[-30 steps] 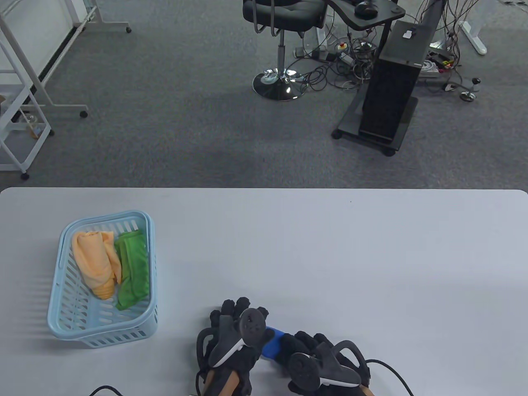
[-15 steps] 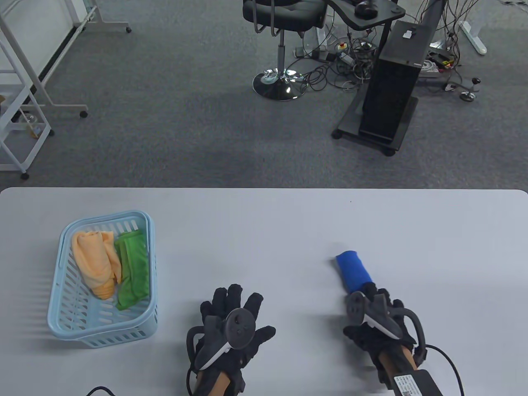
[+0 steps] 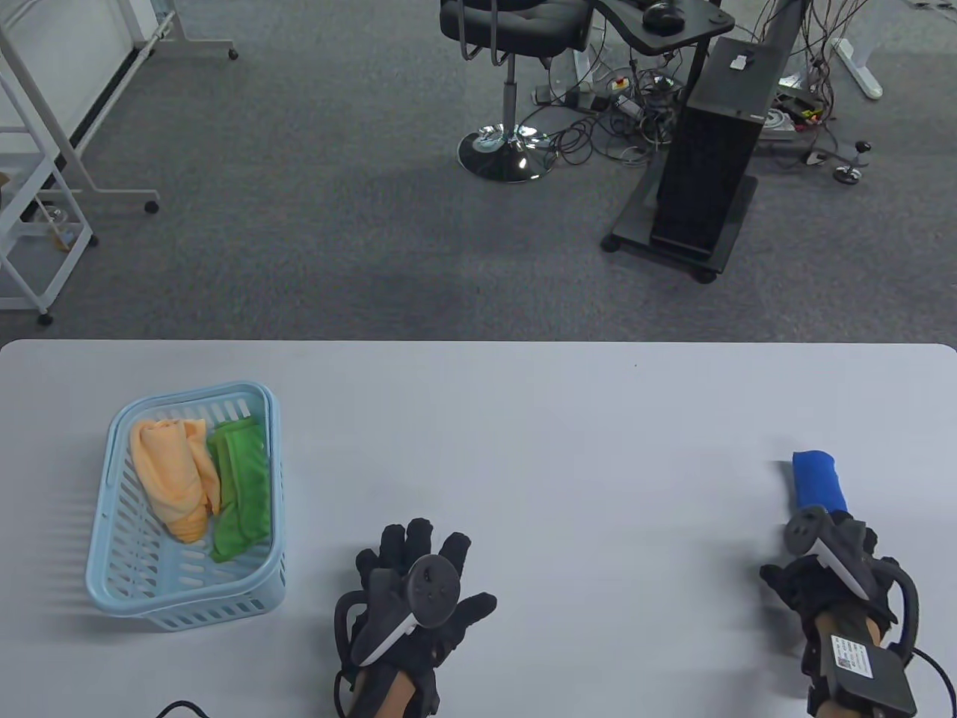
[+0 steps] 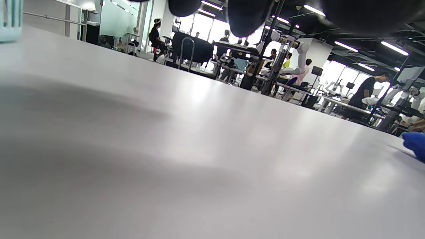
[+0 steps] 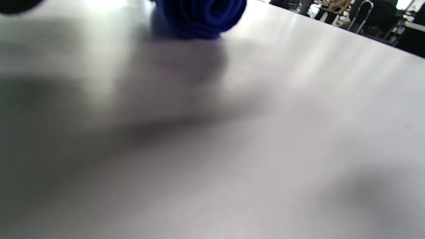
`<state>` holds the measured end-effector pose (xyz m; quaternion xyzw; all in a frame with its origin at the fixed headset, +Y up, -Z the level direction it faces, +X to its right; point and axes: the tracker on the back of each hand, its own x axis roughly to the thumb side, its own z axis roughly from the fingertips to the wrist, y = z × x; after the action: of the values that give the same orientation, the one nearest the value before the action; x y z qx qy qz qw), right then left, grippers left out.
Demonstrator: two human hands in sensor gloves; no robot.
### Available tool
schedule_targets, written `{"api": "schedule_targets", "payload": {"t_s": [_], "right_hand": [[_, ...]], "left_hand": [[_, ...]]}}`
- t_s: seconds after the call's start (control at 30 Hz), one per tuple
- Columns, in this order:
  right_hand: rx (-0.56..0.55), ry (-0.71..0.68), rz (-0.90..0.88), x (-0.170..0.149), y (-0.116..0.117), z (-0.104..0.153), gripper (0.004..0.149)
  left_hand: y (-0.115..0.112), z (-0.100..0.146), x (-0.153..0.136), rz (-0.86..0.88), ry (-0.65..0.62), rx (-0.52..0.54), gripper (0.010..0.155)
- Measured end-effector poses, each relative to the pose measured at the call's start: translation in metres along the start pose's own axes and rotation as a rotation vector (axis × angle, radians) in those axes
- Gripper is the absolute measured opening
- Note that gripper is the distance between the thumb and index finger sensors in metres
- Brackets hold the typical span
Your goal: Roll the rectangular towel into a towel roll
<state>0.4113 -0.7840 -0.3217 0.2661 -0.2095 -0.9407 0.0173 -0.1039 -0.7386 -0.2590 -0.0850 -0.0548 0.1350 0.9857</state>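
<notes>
A blue towel roll [image 3: 818, 480] lies pointing away from me at the table's right side. My right hand [image 3: 828, 540] grips its near end, and the tracker hides the fingers. The roll's spiral end [image 5: 199, 15] shows at the top of the right wrist view, low on the table. My left hand [image 3: 417, 570] lies flat on the table near the front middle, fingers spread and empty. Its fingertips [image 4: 247, 16] hang at the top of the left wrist view, where the roll [image 4: 415, 146] shows at the right edge.
A light blue basket [image 3: 112, 591] stands at the table's left with an orange towel [image 3: 168, 479] and a green towel [image 3: 239, 493] in it. Beyond the table's far edge are a chair [image 3: 508, 90] and a black stand [image 3: 706, 149].
My right hand has carried the blue roll from the front middle far to the right. My left hand let go of it, spread flat and drew back slightly.
</notes>
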Motion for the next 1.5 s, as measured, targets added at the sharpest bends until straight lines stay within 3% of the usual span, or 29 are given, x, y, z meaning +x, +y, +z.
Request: {"api": "schedule_targets", "payload": {"t_s": [0.37, 0.63, 0.9, 1.13, 1.33, 1.5], "right_hand": [[0.020, 0.033, -0.104, -0.008, -0.002, -0.021, 0.095], [-0.031, 0.016, -0.109, -0.016, -0.018, -0.015, 0.098], [-0.156, -0.102, -0.120, 0.000, -0.047, 0.031, 0.104], [-0.212, -0.317, -0.057, 0.048, -0.055, 0.089, 0.110], [-0.266, -0.493, -0.071, 0.088, -0.042, 0.141, 0.111], [-0.316, -0.585, -0.068, 0.105, -0.027, 0.165, 0.106]], "left_hand": [[-0.004, -0.002, -0.002, -0.020, 0.025, -0.039, 0.089], [-0.004, -0.002, -0.001, -0.029, 0.021, -0.052, 0.090], [-0.006, -0.002, 0.003, -0.026, -0.002, -0.065, 0.090], [-0.003, 0.001, 0.009, -0.039, -0.034, -0.057, 0.090], [-0.004, 0.000, 0.011, -0.053, -0.044, -0.069, 0.090], [-0.005, 0.000, 0.012, -0.057, -0.050, -0.072, 0.090]]}}
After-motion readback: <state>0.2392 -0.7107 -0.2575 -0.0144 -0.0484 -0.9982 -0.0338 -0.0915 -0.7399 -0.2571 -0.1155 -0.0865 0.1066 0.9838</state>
